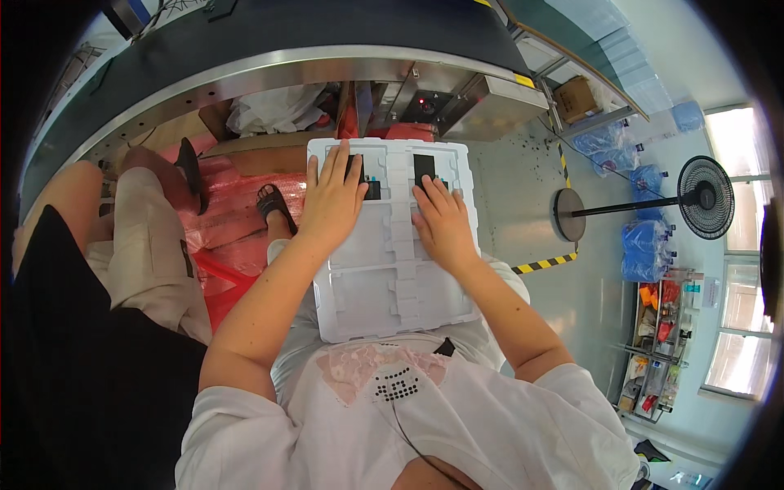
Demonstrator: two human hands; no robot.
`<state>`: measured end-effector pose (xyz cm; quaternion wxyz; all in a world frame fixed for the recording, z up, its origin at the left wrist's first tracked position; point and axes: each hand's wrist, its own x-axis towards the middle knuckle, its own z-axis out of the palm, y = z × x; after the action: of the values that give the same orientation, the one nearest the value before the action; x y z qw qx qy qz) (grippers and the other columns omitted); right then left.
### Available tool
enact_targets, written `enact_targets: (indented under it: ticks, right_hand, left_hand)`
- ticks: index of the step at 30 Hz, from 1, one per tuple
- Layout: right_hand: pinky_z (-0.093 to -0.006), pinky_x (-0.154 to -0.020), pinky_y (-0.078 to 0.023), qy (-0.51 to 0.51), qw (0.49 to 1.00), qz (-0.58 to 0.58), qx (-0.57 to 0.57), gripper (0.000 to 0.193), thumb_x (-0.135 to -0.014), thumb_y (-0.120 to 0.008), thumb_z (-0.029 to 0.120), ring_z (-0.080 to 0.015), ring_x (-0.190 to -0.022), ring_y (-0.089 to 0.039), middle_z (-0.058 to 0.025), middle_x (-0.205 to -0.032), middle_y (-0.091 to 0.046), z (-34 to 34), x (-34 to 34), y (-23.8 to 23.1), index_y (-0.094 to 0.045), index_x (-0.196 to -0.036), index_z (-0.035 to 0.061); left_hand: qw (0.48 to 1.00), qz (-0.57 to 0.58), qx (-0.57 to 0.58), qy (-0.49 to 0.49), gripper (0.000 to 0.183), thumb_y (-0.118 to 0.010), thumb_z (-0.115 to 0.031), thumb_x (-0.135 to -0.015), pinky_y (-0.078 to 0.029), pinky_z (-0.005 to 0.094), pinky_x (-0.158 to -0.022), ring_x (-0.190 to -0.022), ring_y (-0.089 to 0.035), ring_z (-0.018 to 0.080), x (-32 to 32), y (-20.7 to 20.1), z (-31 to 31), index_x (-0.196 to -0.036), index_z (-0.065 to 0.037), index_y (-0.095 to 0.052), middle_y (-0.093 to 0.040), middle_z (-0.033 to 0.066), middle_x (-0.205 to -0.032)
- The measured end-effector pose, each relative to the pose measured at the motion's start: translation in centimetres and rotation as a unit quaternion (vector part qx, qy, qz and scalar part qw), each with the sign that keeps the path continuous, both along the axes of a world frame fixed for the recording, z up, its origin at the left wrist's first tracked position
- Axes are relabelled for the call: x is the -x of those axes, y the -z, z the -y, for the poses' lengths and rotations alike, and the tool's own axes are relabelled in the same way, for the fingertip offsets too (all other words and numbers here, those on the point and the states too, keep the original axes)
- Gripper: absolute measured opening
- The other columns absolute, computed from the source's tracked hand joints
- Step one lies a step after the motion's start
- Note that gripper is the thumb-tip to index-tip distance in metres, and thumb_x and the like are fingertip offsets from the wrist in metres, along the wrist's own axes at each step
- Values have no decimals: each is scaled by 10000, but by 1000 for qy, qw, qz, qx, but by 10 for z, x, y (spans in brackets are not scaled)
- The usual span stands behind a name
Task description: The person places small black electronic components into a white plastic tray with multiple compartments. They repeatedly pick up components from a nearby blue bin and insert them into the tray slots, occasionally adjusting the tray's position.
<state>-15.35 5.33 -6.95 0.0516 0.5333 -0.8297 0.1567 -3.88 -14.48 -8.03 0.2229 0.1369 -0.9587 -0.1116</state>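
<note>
A white moulded plastic tray with several recesses rests across my lap. In its far left recess lies a flat black piece, partly covered by my left hand. That hand is laid flat with its fingers stretched toward the far edge. A second flat black piece sits in the far right recess. My right hand reaches its near end, fingers spread and fingertips touching or just over it. Small teal bits show beside both pieces. The nearer recesses hold nothing visible.
Beyond the tray runs a dark conveyor belt with a metal edge and a metal control box. Another person's legs are close on the left, beside red wrapping. At right stand a black fan, bagged water bottles and a shelf.
</note>
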Motion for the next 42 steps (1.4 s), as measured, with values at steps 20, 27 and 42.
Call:
enact_targets:
  ticks: [20,27,42]
  right_hand:
    - [-336,-720,-427,-100,923,-95,358,119,-810,-629,68,-253,-775,-578,-70,-838,-619,193,62,-144,-650,-926,56]
    - [-432,-871,-446,229,966,-81,93,368,-851,-604,327,-317,-1062,-560,-189,-1151,-577,303,101,-159,-629,-1050,20]
    - [-301,-749,-481,-91,884,422,183,170,-834,-656,119,-141,-847,-611,-55,-893,-651,119,68,-171,-636,-966,14]
  left_hand:
    - [704,-366,334,-509,403,-577,-304,-824,-380,431,-835,-960,-518,312,41,-147,325,-1076,8,-537,-541,191,-1001]
    - [787,4,15,-617,812,-423,-641,-860,-197,654,-1031,-1303,-335,423,28,-138,357,-1380,-17,-409,-353,302,-1390]
    - [915,-342,-173,-123,205,-671,-142,-800,-465,364,-785,-847,-612,273,21,-163,208,-955,-24,-606,-621,132,-876]
